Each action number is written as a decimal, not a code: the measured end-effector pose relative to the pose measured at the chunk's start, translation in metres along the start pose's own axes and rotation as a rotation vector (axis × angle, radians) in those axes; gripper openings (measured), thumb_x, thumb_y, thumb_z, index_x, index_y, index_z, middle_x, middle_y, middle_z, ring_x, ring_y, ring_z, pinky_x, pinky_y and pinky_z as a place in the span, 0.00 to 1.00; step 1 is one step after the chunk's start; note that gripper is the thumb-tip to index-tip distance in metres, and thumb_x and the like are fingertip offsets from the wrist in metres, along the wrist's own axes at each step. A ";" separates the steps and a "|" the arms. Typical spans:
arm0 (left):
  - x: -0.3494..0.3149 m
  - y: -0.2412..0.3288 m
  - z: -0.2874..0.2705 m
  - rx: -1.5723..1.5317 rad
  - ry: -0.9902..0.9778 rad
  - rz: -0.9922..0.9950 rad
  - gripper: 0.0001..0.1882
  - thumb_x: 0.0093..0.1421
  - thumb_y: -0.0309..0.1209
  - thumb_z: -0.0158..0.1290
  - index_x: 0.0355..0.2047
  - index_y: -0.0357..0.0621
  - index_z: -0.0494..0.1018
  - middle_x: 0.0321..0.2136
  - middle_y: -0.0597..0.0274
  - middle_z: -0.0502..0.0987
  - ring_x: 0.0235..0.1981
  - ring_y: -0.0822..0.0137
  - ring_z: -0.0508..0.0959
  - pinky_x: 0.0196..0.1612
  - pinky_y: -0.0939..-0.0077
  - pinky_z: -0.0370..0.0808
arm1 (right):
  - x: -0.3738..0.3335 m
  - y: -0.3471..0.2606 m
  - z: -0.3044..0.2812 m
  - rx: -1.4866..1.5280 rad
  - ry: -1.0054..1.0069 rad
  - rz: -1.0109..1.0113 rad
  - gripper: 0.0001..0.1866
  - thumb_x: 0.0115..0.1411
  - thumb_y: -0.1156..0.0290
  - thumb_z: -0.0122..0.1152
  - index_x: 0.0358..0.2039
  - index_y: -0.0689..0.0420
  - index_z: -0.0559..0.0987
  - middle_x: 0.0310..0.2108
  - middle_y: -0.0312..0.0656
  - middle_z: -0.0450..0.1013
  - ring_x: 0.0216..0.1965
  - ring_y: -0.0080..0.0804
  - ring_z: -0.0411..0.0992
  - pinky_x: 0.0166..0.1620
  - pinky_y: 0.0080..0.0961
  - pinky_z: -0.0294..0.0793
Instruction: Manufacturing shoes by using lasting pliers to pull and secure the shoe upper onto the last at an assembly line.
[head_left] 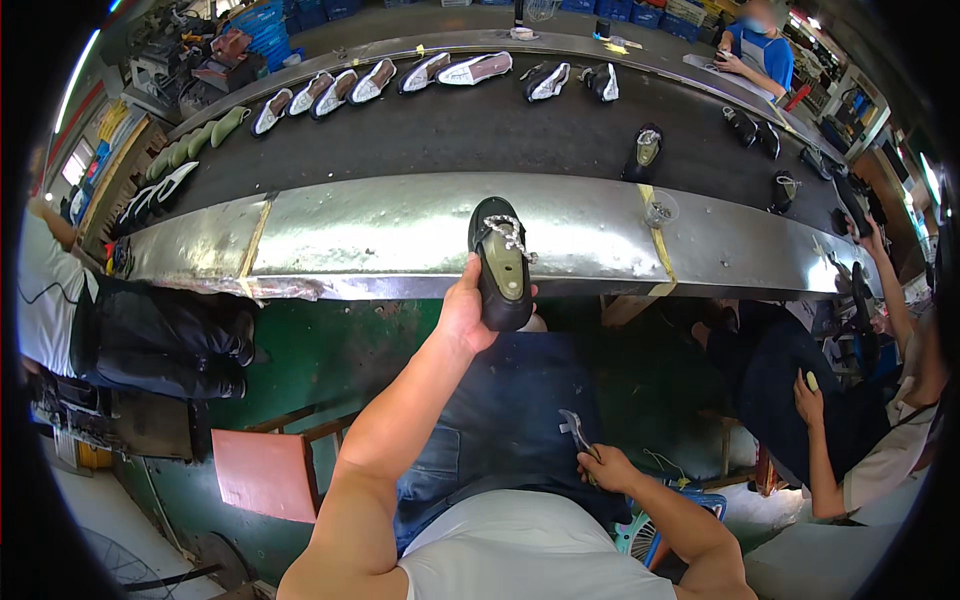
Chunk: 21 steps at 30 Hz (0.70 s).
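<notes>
My left hand [466,312] is wrapped round the heel end of a black shoe [490,300], holding it up in front of the metal ledge. A green shoe last [508,270] fills the shoe's opening, and a speckled black-and-white lace lies loose across it. Low over my lap, my right hand [606,468] grips the handles of a pair of metal pincers [574,428], whose head points up and away from me. The pincers and the shoe are well apart.
Beyond the metal ledge [350,235] runs a dark conveyor belt [420,140] bearing several shoes [475,69]. A clear cup [660,210] of small pieces stands on the ledge. Co-workers sit at my left and right [880,440]; another [765,60] works across the belt. A reddish-brown seat [265,475] is at lower left.
</notes>
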<state>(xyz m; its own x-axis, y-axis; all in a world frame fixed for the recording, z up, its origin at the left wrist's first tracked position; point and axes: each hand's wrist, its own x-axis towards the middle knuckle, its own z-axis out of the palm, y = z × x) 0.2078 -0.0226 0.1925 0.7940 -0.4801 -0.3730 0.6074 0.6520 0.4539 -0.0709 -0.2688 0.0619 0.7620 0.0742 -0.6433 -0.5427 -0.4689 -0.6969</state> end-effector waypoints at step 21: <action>0.032 0.047 0.031 0.027 -0.082 -0.074 0.32 0.72 0.56 0.32 0.56 0.42 0.69 0.45 0.50 0.78 0.43 0.48 0.80 0.43 0.51 0.80 | 0.024 -0.070 -0.027 -0.817 0.057 -0.215 0.24 0.66 0.49 0.51 0.41 0.62 0.76 0.38 0.54 0.78 0.40 0.52 0.78 0.43 0.46 0.78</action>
<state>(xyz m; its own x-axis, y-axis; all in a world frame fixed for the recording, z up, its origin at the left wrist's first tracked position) 0.2627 -0.0257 0.2264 0.7460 -0.5734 -0.3387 0.6637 0.5974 0.4502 -0.0046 -0.2576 0.1037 0.8478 0.2008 -0.4908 0.0258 -0.9401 -0.3400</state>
